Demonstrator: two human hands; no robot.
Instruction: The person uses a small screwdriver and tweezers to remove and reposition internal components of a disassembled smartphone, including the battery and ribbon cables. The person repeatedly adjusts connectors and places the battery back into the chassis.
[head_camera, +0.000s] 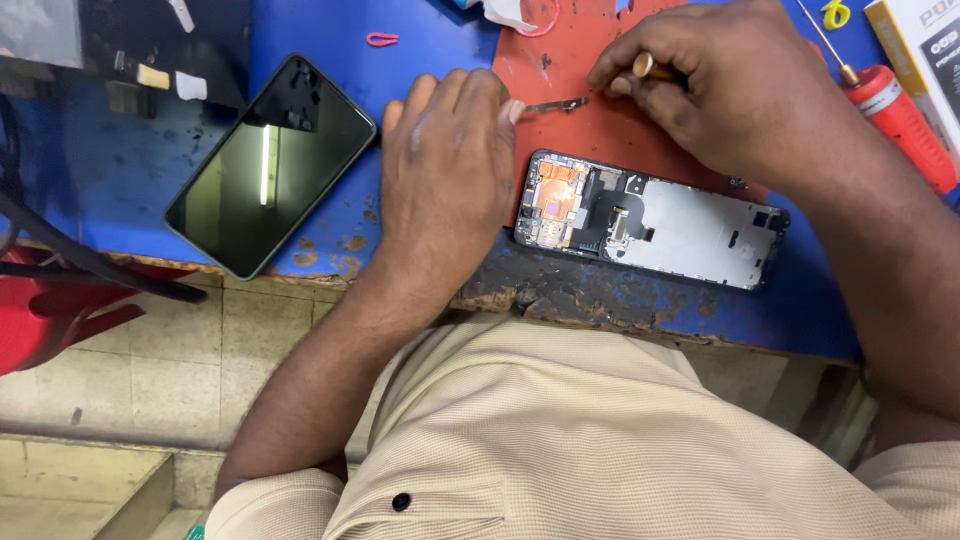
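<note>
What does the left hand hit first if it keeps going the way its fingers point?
The left hand points up and right; its fingertips already touch the small metal strip on the red mat. Beyond that is probably the right hand.

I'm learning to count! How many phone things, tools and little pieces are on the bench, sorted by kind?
Phone parts: 2, the dark screen panel and the opened phone body
Screwdrivers: 1, the red-handled screwdriver
Small metal strips: 1, the thin metal part at the left hand
Pink loops: 1, the pink loop
Total: 5

Dark phone screen (270, 165) left on blue bench (100, 170); red screwdriver (895, 115) far right; pink band (382, 39).
</note>
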